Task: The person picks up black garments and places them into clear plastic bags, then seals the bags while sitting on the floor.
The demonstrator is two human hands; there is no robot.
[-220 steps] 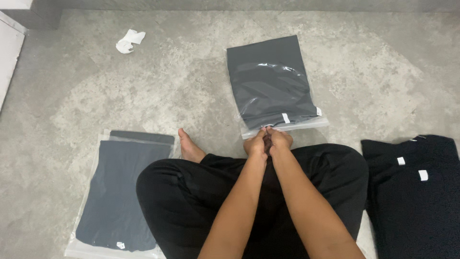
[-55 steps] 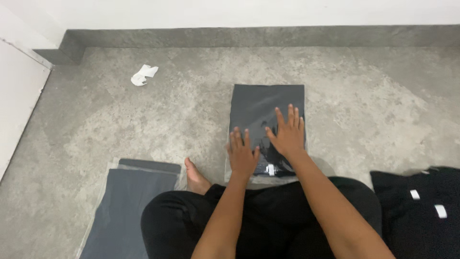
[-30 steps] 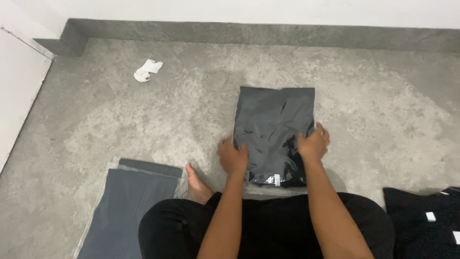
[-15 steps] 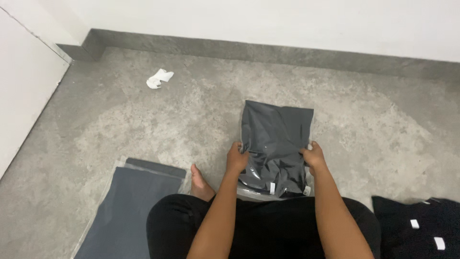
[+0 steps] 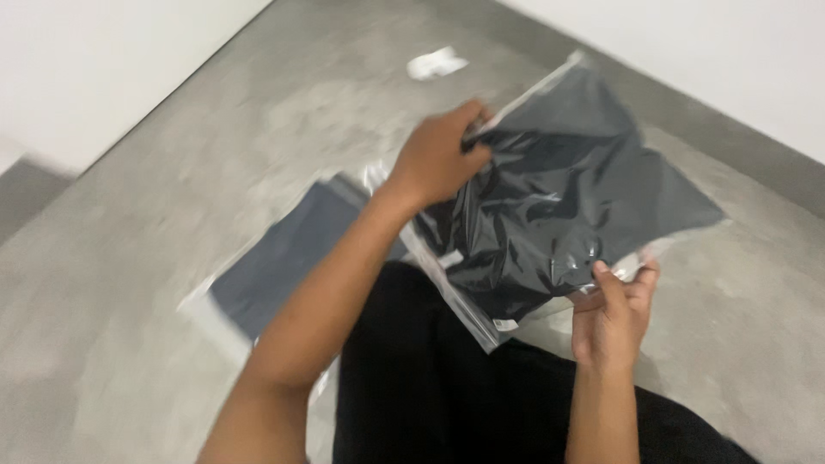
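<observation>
Fingers of the left hand [image 5: 440,155] are being curled over the far long edge of a clear plastic bag [image 5: 559,198] packed with a folded dark grey garment [image 5: 550,206], the edge being pinched between thumb and fingertips. The right hand [image 5: 614,314] is being closed on the near corner of the same bag, thumb on top and fingers tucked beneath, so the package is being gripped from two opposite sides. The bag is being held tilted in the air above the lap, clear of the concrete floor [image 5: 155,258], with one long side raised toward the wall [image 5: 713,51].

The package is judged to be light and soft: the film is wrinkling and catching glare, and the contents are sagging slightly between the two grips. The plastic is likely to be slippery, so the sealed border and corners, where the film lies flat and doubled, are being treated as the surest places to take hold. Little risk of breakage is being suggested.

Below and to the left, a second bagged grey garment [image 5: 275,266] is lying flat on the floor beside black trousers [image 5: 430,387]. A crumpled white scrap [image 5: 436,63] is resting well apart, near the wall. Motion blur is softening much of the scene.
</observation>
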